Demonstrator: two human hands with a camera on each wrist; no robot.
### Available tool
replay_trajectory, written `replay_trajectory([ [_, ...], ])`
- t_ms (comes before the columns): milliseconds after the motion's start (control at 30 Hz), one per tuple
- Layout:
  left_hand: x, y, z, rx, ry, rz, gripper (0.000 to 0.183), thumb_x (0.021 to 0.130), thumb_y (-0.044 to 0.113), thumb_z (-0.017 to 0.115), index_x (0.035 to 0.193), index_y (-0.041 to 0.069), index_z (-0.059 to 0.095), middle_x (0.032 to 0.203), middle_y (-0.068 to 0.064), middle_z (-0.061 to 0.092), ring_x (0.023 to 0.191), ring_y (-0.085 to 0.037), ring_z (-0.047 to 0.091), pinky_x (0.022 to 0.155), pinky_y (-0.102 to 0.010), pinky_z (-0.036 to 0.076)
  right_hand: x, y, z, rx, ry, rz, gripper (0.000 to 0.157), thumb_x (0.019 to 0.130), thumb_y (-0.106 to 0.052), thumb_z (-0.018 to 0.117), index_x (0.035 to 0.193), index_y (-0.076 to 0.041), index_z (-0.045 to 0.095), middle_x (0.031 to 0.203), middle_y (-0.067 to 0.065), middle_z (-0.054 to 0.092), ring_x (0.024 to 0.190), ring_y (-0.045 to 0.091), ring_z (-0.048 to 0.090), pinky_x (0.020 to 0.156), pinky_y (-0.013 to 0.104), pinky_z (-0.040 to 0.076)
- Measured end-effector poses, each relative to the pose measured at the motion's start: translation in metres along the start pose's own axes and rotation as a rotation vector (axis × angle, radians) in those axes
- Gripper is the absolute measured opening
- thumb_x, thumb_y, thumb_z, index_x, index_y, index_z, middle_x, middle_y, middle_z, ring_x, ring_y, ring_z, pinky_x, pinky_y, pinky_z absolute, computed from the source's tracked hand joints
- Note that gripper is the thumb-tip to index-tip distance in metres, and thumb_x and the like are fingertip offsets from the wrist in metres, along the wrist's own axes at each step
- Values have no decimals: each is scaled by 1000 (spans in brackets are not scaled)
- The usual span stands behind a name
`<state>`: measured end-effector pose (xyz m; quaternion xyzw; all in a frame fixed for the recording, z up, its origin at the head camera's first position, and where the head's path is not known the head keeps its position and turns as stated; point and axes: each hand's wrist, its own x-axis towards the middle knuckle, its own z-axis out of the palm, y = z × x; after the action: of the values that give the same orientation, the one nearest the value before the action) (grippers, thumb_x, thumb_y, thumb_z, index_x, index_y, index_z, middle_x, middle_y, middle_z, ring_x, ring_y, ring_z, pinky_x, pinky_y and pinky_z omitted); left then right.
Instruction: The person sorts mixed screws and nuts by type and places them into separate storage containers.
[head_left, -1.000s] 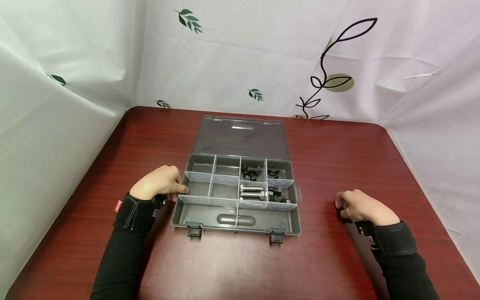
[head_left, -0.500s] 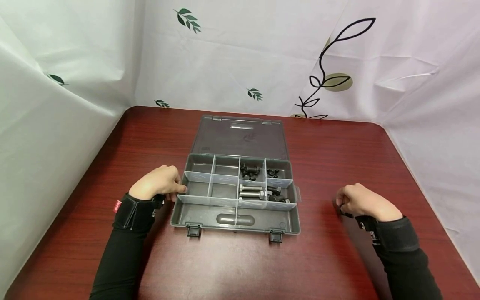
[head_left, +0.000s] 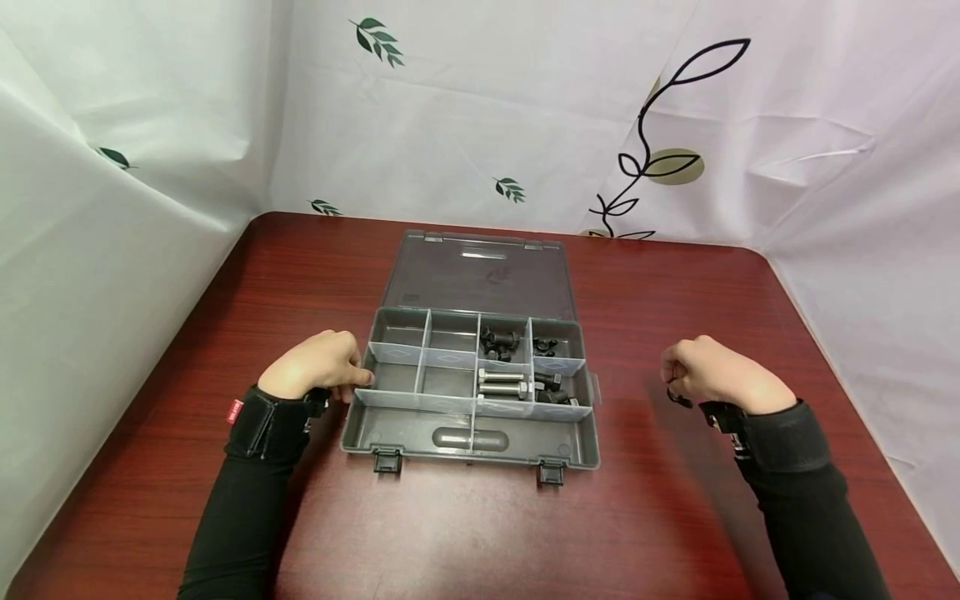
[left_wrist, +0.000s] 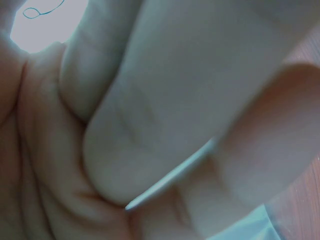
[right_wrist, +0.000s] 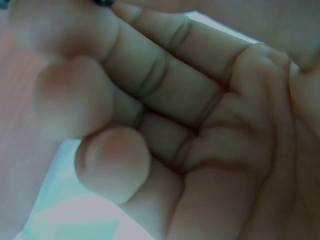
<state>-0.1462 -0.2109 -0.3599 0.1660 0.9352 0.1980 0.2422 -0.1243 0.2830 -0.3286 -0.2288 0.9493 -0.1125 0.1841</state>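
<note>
A grey plastic compartment box (head_left: 408, 429) stands open on the table. My left hand (head_left: 315, 367) grips its left wall, thumb over the rim; curled fingers (left_wrist: 150, 100) fill the left wrist view. Off to the right of the box, my right hand (head_left: 716, 375) is above the table and pinches a small black piece (head_left: 678, 400), mostly covered by the fingers. Only a dark bit of that piece (right_wrist: 102, 2) shows in the right wrist view. Silver bolts (head_left: 502, 389) lie in a middle compartment. Black bolts (head_left: 501, 340) and other black fasteners (head_left: 555, 396) occupy compartments around them.
The box's lid (head_left: 480, 271) lies folded back behind it. Two latches, one of them the left latch (head_left: 387, 462), hang off the front edge. A reddish-brown table (head_left: 480, 542) carries everything, with white patterned cloth (head_left: 450, 108) around its back and sides.
My right hand has risen from the table with the small black piece and shifted slightly left and away from me. The left hand stays at the box's wall.
</note>
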Motion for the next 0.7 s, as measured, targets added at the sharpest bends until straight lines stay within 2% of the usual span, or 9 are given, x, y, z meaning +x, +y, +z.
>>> replay_trajectory([
  [367, 0, -1, -1, -4, 7, -6, 24, 84, 23, 62, 63, 13, 64, 52, 4, 58, 50, -16, 60, 55, -29, 46, 21, -15, -21, -29, 35, -52, 8, 77, -1, 61, 79, -9, 62, 68, -5, 50, 61, 12, 46, 58, 32, 41],
  [700, -1, 0, 0, -16, 4, -8, 23, 85, 23, 62, 64, 12, 64, 52, 3, 59, 49, -14, 59, 54, -30, 46, 36, -28, -30, -50, 86, -107, 13, 76, 0, 61, 76, -12, 60, 66, -6, 49, 59, 11, 44, 58, 31, 40],
])
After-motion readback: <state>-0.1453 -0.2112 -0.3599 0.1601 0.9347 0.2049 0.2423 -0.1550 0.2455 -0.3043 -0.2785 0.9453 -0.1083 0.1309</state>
